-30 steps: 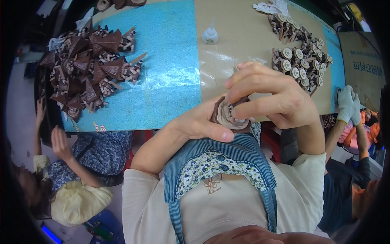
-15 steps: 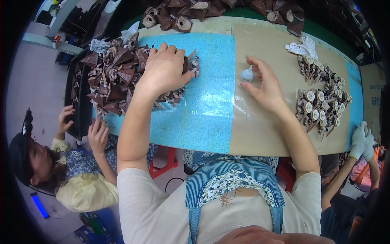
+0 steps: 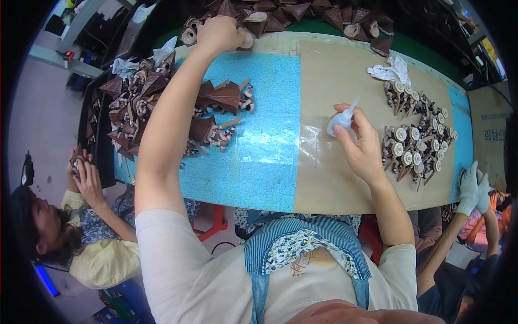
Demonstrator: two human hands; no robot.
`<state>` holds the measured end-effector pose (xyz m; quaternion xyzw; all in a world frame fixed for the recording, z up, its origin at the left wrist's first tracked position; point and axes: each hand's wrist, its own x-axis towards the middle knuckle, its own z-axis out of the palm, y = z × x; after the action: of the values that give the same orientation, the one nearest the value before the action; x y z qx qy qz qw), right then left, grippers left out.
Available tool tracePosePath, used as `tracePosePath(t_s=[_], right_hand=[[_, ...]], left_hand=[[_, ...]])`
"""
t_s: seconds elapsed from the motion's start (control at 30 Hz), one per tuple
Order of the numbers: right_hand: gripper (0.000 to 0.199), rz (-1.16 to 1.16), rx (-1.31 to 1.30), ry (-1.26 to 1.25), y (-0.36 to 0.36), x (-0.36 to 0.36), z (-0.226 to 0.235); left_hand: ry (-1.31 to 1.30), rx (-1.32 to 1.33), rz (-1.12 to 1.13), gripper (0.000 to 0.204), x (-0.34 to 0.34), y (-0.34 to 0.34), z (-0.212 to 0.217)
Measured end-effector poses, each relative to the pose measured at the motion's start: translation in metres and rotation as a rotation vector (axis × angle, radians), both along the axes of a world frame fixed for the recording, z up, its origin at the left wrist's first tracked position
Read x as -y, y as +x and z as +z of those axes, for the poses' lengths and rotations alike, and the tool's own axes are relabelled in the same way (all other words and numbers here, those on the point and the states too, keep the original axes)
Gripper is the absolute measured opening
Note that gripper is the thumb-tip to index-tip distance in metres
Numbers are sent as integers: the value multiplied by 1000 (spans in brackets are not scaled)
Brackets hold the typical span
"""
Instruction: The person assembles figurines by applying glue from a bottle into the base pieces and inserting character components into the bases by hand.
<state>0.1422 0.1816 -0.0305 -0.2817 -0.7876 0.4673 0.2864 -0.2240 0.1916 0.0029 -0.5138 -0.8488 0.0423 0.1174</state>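
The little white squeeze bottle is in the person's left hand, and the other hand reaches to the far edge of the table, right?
Not quite. In the head view the squeeze bottle is in the right hand; the left hand reaches to the table's far edge.

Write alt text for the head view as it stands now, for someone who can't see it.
Seen from above, a person's right hand holds a small white squeeze bottle over a tan mat, while the left hand reaches to brown cone-shaped pieces at the table's far edge. More brown pieces lie heaped on the blue mat, and finished ones with white discs sit at right.
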Motion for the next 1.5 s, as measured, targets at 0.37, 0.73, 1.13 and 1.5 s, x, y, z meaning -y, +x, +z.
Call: tracePosePath(t_s=[0.37, 0.73, 1.13, 1.5], right_hand=[[47, -17, -283, -300, 71, 32, 39], [31, 174, 56, 352, 82, 58, 89], [34, 203, 125, 554, 77, 64, 96], [30, 217, 123, 564, 75, 62, 95]], left_hand=[[638, 1881, -254, 37, 149, 226, -11], [481, 2013, -364, 75, 179, 269, -23], [485, 2042, -414, 74, 179, 274, -23], [465, 2061, -383, 73, 179, 272, -22]])
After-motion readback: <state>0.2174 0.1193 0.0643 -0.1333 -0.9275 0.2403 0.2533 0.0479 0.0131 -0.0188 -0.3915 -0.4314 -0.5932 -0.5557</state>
